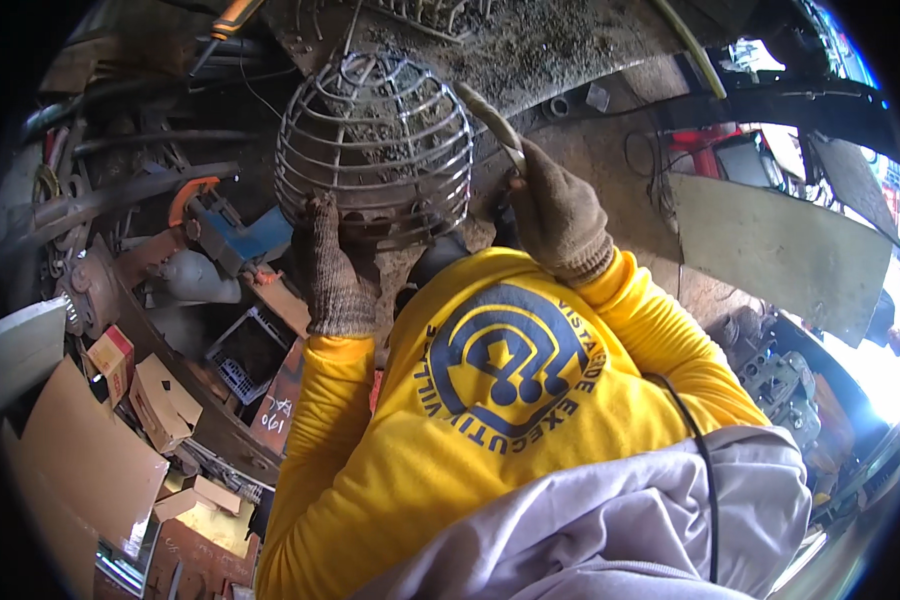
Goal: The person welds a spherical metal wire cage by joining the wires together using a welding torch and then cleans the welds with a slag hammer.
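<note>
A rounded cage of shiny metal rods stands at the top middle, its rings spaced one above another. My left hand, in a brown knitted glove, grips the cage's lower left edge, with its fingertips partly hidden. To the right of the cage, my right hand wears a matching glove. It is closed around a pale, slightly bent rod-like tool, whose far end reaches the cage's upper right side; whether they touch I cannot tell.
Grit covers the dark work surface behind the cage. An orange-handled tool is at the upper left. A blue and orange clamp-like tool, a black crate and cardboard boxes lie left. A flat panel and machine parts are right.
</note>
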`<action>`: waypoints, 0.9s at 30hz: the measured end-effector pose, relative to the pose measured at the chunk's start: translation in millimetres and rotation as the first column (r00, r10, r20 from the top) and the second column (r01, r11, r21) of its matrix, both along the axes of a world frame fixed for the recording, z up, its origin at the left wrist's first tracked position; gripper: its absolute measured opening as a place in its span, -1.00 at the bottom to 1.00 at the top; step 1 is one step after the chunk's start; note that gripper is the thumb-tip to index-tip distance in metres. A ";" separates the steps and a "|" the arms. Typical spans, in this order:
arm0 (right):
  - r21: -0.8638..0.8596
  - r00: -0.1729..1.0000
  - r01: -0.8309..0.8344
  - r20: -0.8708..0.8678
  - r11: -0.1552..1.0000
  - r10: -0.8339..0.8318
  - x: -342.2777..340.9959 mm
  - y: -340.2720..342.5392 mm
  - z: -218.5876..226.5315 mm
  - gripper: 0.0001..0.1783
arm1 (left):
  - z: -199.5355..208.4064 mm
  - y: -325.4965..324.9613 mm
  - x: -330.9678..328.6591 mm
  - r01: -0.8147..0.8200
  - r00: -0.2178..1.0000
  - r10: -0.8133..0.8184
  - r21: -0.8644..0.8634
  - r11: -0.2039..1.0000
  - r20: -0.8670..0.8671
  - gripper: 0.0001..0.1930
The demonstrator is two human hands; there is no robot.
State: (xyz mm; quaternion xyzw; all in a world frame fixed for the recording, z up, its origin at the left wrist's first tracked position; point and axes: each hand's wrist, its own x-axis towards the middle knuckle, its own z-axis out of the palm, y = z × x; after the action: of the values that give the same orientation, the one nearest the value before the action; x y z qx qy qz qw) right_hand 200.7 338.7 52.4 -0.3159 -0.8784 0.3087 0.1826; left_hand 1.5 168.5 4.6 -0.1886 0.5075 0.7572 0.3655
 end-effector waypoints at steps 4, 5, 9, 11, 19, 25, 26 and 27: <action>0.072 0.997 -0.073 -0.028 0.995 0.075 -3.8 6.2 -0.9 -0.44 | 9.0 5.1 0.8 0.008 1.000 -0.008 0.025 1.000 0.009 -0.59; 0.055 1.000 -0.012 0.021 0.998 0.011 -6.7 9.6 -6.2 -0.44 | 13.7 6.7 0.9 -0.023 1.000 0.023 0.038 0.999 0.013 -0.57; -0.113 0.994 0.084 -0.054 0.990 -0.091 6.4 11.6 -2.8 -0.50 | 3.0 1.8 1.8 -0.002 0.999 0.001 0.017 1.000 0.042 -0.54; -0.152 0.982 0.098 -0.148 0.983 -0.121 11.8 13.5 -6.2 -0.59 | 2.5 -0.7 3.8 0.002 0.997 -0.007 0.071 0.998 0.073 -0.53; -0.532 0.915 0.250 -0.143 0.809 -0.377 52.6 9.8 -52.7 -0.60 | -11.6 -0.3 0.6 0.172 0.970 -0.215 0.304 0.937 0.116 -0.44; -0.593 0.897 0.278 -0.120 0.755 -0.424 68.6 1.4 -63.1 -0.67 | -42.7 -11.4 -5.3 0.168 0.984 -0.164 0.057 0.984 -0.069 -0.34; -0.599 0.897 0.278 -0.118 0.751 -0.426 69.2 1.9 -64.2 -0.67 | -45.1 -12.2 -5.4 0.169 0.984 -0.165 0.049 0.984 -0.069 -0.34; -0.567 0.907 0.283 -0.105 0.774 -0.408 69.5 3.1 -64.1 -0.67 | -47.2 -13.3 -5.1 0.151 0.986 -0.147 0.050 0.987 -0.077 -0.33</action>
State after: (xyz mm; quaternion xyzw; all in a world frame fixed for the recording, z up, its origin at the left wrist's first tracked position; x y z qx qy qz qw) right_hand 270.2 341.7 -11.7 -0.4746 -0.6559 0.5371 0.2369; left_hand -3.7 155.2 -42.6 -0.1121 0.5117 0.7479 0.4077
